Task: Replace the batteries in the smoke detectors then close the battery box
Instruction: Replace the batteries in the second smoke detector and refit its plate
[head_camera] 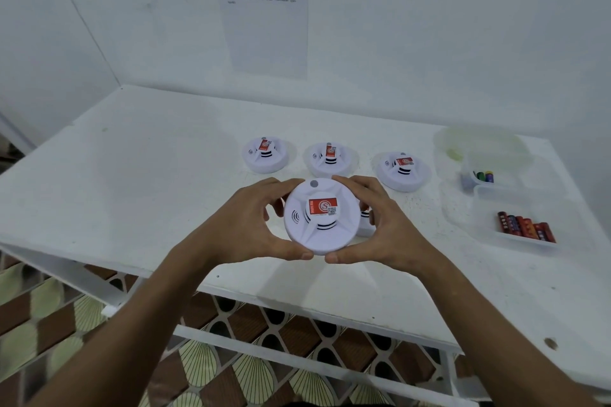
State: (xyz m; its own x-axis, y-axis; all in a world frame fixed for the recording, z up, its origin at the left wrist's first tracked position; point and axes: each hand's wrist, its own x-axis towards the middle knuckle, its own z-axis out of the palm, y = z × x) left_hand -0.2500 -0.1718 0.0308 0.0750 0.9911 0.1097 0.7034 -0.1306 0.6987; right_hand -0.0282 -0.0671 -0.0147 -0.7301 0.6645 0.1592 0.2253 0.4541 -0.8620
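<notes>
Hands, left [254, 225] and right [383, 225], grip the light, rigid, smooth round white plastic smoke detector [321, 216] by its rim; you should twist there.

Test workstation – white table [165, 175], posted instruction sheet [264, 10]

Two bare forearms and hands [251, 225], seemingly no sleeves or jewellery.

Head view, forward and down (close) over table [165, 175]
</notes>
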